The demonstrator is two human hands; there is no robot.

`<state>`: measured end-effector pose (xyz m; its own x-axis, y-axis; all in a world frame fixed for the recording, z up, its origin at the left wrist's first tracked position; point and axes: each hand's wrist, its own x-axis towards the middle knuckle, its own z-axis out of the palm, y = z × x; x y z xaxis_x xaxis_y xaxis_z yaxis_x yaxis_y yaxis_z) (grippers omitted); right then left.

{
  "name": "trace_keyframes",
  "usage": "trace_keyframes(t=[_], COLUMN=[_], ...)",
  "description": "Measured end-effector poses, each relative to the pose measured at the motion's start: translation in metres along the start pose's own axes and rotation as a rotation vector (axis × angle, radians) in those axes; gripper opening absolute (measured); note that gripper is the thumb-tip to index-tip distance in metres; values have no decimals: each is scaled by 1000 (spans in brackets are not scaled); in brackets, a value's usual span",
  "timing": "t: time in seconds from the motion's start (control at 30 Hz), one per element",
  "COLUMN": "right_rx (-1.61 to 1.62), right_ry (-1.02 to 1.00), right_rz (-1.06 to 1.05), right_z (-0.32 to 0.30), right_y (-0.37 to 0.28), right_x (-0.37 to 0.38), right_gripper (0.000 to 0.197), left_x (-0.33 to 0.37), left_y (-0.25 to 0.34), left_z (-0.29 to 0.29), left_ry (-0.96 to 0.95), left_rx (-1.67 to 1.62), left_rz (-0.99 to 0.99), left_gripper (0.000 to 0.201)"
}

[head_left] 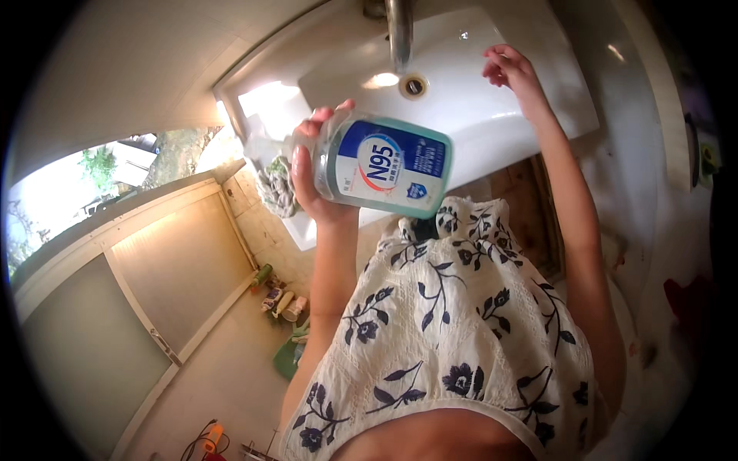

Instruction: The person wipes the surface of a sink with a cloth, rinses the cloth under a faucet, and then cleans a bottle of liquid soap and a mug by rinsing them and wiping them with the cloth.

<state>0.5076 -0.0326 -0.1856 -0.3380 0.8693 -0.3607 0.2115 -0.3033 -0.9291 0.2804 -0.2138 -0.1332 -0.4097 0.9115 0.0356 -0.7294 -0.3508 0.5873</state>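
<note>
My left hand (314, 173) is wrapped round the neck end of a clear hand soap bottle (392, 165) with blue-green liquid and a blue and white label. The bottle lies tilted on its side in the air, its base toward the right, in front of the white sink (477, 142). A pale pump top seems to stick out left of my fingers, blurred. Over the right part of the basin hangs my right hand (510, 71), its fingers loosely bent and apart, with nothing seen in them. Between the hands, farther back, are the faucet (400, 34) and the drain (413, 86).
A crumpled greyish cloth (277, 187) rests at the sink's left corner. To the left stands a framed door (181, 269) with frosted panels, beside a bright opening. Several small bottles (284, 301) and a green basin (287, 359) sit low on the left.
</note>
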Motion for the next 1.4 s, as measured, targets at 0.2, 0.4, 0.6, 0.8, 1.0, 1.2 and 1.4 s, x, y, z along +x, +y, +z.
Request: trace_keyframes(t=[0.2,0.4,0.6,0.8,1.0,1.2,1.4], right_rx=[31,-22,-87,-189,-124,-174,-38], right_ry=[335,196,458,582,526,553,621], right_rz=[28,-139,-152,-301,-234,-314,-355], right_z=[-122,-185,-185,-178,-168,-174,-165], right_y=[48,49,61,73,67,81,75], right_x=[64,106,155,160,143,151,151], right_gripper=[48,46,37,32,33,29,30], left_x=[14,28,38,38,31,29,29], left_y=[-177,-272,-284,-281,-276,-277,-276], left_z=[45,92,105,100,96,98,98], left_ry=[34,63,144,102,64,31,-4], left_rx=[430,416,312,243,227,215,204], left_rz=[-23,-57,-104,-74,-76,-68,-54], left_gripper=[17,22,20,22,18,19,22])
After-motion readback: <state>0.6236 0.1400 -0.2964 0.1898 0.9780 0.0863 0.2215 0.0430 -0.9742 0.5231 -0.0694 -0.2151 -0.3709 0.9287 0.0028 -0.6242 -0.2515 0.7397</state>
